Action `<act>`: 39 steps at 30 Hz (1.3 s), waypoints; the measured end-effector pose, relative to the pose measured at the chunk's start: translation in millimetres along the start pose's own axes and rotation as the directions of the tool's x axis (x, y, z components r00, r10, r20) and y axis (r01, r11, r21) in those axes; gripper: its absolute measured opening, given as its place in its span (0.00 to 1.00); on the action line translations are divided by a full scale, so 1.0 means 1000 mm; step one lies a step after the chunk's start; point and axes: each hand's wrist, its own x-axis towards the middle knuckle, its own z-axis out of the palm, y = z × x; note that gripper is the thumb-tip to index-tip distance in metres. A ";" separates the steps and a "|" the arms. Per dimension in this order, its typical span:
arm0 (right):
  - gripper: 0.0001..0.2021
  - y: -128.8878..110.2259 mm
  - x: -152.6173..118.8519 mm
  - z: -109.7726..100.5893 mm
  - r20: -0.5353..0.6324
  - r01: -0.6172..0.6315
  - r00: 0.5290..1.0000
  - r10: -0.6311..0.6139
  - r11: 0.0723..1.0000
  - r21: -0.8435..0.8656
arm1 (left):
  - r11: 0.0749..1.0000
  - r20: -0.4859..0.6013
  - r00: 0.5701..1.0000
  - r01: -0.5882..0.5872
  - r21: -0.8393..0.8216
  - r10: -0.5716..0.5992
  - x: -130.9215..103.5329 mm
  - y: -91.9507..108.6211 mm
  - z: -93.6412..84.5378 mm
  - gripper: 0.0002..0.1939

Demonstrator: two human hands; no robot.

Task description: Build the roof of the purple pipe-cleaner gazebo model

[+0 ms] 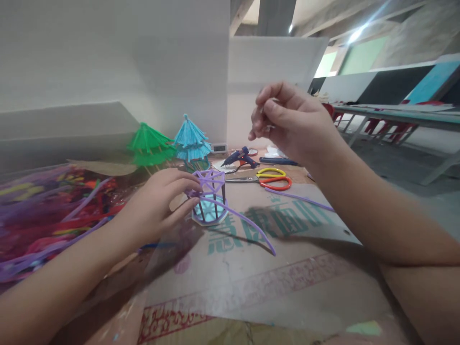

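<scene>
Grasping the purple stem (233, 211) at the frame (215, 197): left grip (158, 201). Right grip (293, 122): curled, raised right of the frame; contents cannot be determined.

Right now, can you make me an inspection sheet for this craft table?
Surface: printed sheet beneath the small frame.
Job's things: small frame upright; purple strip trails from it.
Clutter: blurred pile of colourful strips at left; scissors, glue gun, blue model and green model farther back.
Grips: left grip pinches the purple strip at the frame; right grip raised, fingers curled, contents unclear.
Cables: nothing seen clearly.
Surroundings: pale wall ahead; long table at right.
</scene>
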 end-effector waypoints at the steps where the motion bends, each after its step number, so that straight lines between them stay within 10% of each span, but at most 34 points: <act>1: 0.04 -0.006 -0.006 0.005 0.014 -0.014 1.000 0.014 1.000 0.009 | 1.000 -0.028 1.000 0.012 0.005 -0.012 0.000 0.002 -0.002 0.12; 6: 0.11 -0.025 -0.030 0.022 0.101 -0.037 0.994 0.044 0.997 -0.070 | 0.990 -0.156 0.981 0.102 -0.094 -0.116 0.015 0.031 -0.016 0.15; 16: 0.10 -0.040 -0.054 0.030 0.219 0.039 0.976 -0.015 0.994 -0.104 | 0.725 -0.017 0.912 0.313 -0.614 -0.409 0.065 0.075 -0.040 0.20; 26: 0.11 -0.053 -0.060 0.032 0.105 0.209 0.978 -0.182 0.887 -0.412 | 0.757 -0.069 0.916 0.281 -0.590 -0.394 0.043 0.059 -0.027 0.19; 33: 0.17 -0.026 -0.056 0.038 0.343 0.465 0.885 -0.314 0.620 -0.632 | 0.731 -0.008 0.954 0.224 -0.645 -0.299 0.038 0.071 -0.027 0.16; 39: 0.09 -0.023 -0.058 0.041 0.315 0.513 0.845 -0.431 0.492 -0.703 | 0.647 0.144 0.968 0.245 -0.722 -0.206 0.035 0.074 -0.030 0.15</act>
